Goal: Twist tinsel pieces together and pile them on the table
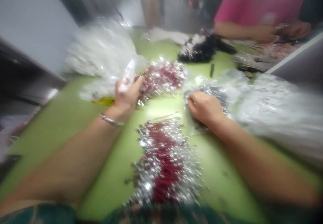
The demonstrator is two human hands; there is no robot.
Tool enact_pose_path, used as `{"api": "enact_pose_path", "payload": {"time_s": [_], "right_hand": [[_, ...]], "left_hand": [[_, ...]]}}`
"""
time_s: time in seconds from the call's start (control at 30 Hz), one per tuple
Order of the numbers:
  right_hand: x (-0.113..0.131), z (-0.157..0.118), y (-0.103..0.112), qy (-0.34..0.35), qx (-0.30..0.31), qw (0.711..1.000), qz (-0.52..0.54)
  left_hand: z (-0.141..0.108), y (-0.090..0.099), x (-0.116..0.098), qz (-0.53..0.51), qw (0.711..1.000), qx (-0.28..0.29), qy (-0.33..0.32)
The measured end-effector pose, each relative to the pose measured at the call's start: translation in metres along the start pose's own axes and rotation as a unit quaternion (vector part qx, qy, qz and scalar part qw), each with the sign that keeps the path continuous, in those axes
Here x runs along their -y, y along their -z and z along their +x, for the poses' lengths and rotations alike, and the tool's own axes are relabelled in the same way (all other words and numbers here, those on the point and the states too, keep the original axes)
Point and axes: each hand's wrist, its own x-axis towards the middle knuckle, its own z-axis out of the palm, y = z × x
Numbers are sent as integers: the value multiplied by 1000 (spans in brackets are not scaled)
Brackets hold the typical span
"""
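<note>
My left hand (128,94), with a bracelet at the wrist, is closed around a white, partly see-through plastic piece (128,76); blur hides its exact kind. Just beyond its fingertips lies a heap of short red wires with shiny silvery ends (164,74). My right hand (205,108) reaches into or onto a clear plastic bag (193,128) of small dark grey parts (218,94). Its fingers are curled together, and whatever they pinch is hidden. Between my forearms a long pile of red wires with shiny ends (166,163) lies on the green table (106,170).
A large white plastic bag (101,49) stands at the back left, with something yellow (103,101) beside it. Another filled clear bag (280,106) lies at the right. Black and white bundles (202,49) are at the back. Across the table a person in pink (259,8) handles wires.
</note>
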Motion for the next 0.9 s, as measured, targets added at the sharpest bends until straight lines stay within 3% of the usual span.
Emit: {"api": "enact_pose_path", "payload": {"time_s": [0.07, 0.13, 0.23, 0.3, 0.37, 0.43, 0.53, 0.7, 0.9], "right_hand": [[0, 0, 0, 9, -12, 1000, 20], [1, 0, 0, 16, -17, 999, 34], [3, 0, -1, 30, -22, 999, 40], [3, 0, -2, 44, -30, 998, 41], [3, -1, -3, 55, -46, 996, 51], [3, -2, -3, 61, -68, 992, 84], [4, -2, 0, 65, -103, 972, 203], [13, -5, 7, 37, -118, 902, 413], [26, -12, 8, 57, -143, 886, 437]], "left_hand": [[6, 4, 2, -43, 997, 21, 66], [4, 5, 0, -17, 995, 67, 70], [-11, -3, -9, 79, 984, 155, -27], [-20, -9, -16, 83, 972, 205, -84], [-21, -11, -20, 18, 976, 201, -78], [-16, -8, -21, -74, 985, 152, -39], [-9, -1, -23, -144, 982, 119, 18], [-34, -12, -28, -32, 965, 255, 57], [-58, -30, -30, 67, 947, 314, -11]]}}
